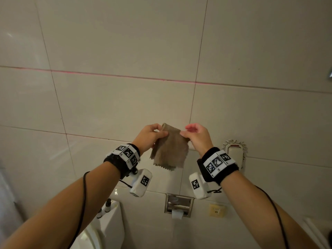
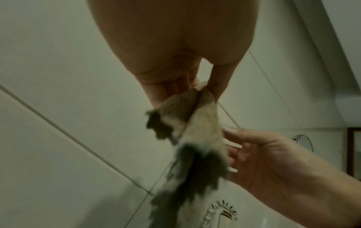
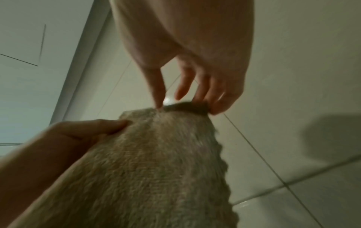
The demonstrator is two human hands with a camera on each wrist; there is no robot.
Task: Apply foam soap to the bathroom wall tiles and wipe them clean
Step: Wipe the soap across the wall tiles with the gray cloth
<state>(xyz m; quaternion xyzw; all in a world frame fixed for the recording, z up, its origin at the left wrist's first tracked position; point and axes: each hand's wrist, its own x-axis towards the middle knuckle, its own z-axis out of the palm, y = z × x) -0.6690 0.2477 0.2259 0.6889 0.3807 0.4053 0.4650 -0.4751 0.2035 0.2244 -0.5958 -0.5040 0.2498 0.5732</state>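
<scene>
- A brown cloth hangs in the air in front of the tiled wall, held at its top edge between both hands.
- The left hand pinches the cloth's upper left corner; thumb on the near face, fingers curled behind it.
- The right hand grasps the upper right edge; thumb and the outer fingers touch the top edge, while the forefinger is lifted just off it.
- The cloth is folded double, its zigzag lower edge hanging free below the wrists, not touching the wall.
- Above and to the left of the hands the tiles are bare and open.
- Just right of the right wrist a brush hangs on the wall.
- Below the hands sit a toilet paper holder, a wall socket and the toilet tank with small bottles on it.
</scene>
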